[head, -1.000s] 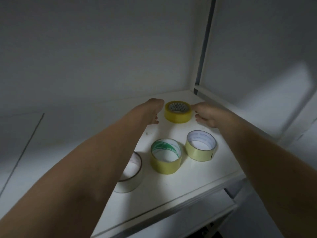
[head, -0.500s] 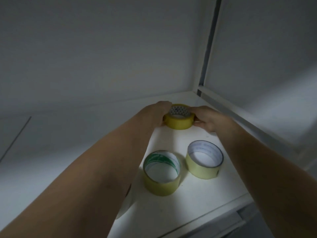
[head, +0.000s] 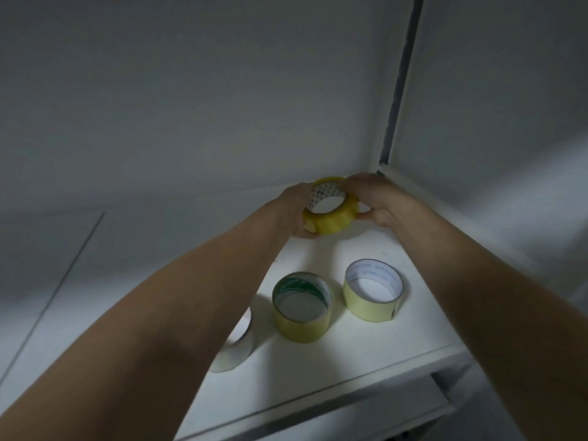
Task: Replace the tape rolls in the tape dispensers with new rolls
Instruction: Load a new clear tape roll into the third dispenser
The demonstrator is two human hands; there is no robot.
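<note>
A thick yellow tape roll [head: 331, 221] with a patterned white core is held tilted above the back of a white shelf [head: 366, 351]. My left hand [head: 294, 210] grips its left side and my right hand [head: 372, 198] grips its right side. Nearer the shelf's front stand a yellowish roll with a green-printed core [head: 302, 324] and a pale yellow roll with a white core [head: 372, 308]. A whitish roll [head: 235, 350] lies at the left, half hidden by my left forearm. No tape dispenser is in view.
The shelf sits in a white cabinet corner, with a back wall [head: 191, 122] and a right side panel [head: 493, 122] close by. Its front edge [head: 318, 409] runs across the bottom right. Another white ledge [head: 366, 421] lies below it.
Both hands closed on the yellow roll at the back of the shelf and lifted it, tilting it toward me. The other rolls have not moved.
</note>
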